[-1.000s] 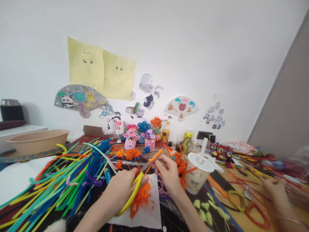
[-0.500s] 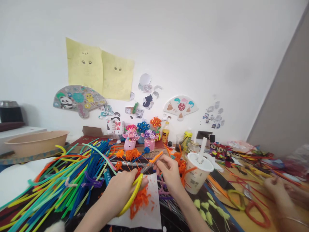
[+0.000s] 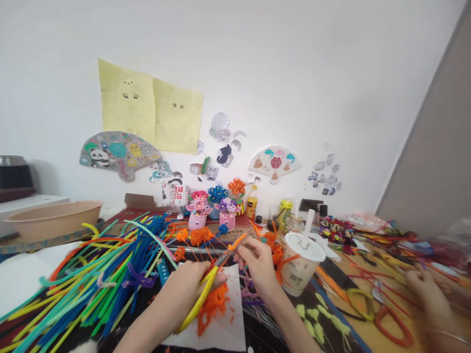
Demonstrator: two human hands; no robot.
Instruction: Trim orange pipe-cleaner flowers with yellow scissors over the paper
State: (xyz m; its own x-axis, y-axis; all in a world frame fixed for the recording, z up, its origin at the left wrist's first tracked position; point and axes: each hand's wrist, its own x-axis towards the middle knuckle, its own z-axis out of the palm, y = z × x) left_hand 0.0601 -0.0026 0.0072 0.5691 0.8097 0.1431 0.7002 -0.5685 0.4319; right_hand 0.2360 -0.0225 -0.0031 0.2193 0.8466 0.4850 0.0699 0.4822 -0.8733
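Note:
My left hand (image 3: 180, 289) grips a pair of yellow-handled scissors (image 3: 202, 299), with the blades pointing up and to the right. My right hand (image 3: 257, 264) pinches a short orange pipe cleaner (image 3: 235, 245) between the fingers, and its end sits at the scissor blades. Below both hands, orange fuzzy clippings (image 3: 213, 306) lie heaped on a white paper sheet (image 3: 231, 333). The scissor blades are partly hidden by my fingers.
A large pile of multicoloured pipe cleaners (image 3: 110, 269) lies to my left. A white lidded cup (image 3: 301, 264) stands to my right. Pink pots of pipe-cleaner flowers (image 3: 198, 218) line the wall. A co-worker's hand (image 3: 423, 289) works at the right.
The scissors have tilted, with the blades closing toward the orange pipe cleaner. The view has drifted slightly. The co-worker's hand has shifted a little.

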